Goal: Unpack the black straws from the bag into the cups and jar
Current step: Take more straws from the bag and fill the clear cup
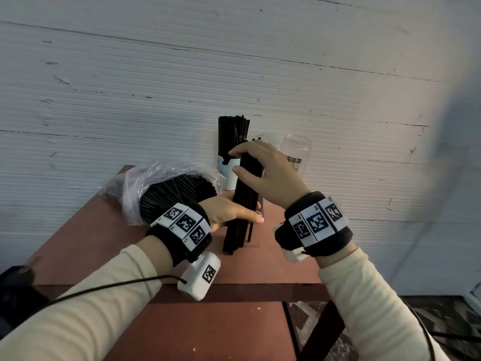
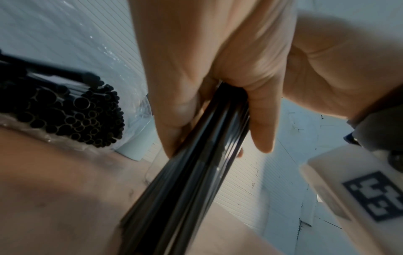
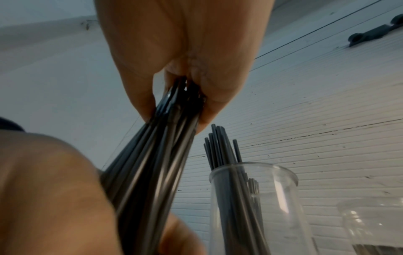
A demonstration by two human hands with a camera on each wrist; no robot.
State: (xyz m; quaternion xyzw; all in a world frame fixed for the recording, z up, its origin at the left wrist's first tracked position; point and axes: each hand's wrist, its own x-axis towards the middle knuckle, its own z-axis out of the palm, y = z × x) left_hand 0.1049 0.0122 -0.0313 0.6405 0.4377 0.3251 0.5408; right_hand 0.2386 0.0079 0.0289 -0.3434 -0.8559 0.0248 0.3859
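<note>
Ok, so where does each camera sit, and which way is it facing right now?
Head: worn on the head, looking forward and down at the table and wall; shows both forearms, left hand and right hand.
Left wrist: under the left wrist, looking along the left hand at the straw bundle and bag; the right hand also shows.
Right wrist: looks up along the right hand toward the clear cup; the left hand also shows.
All three share the bundle held by both hands.

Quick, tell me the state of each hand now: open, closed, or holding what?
Left hand: closed, gripping the lower part of the straw bundle.
Right hand: closed, gripping the top of the same bundle.
</note>
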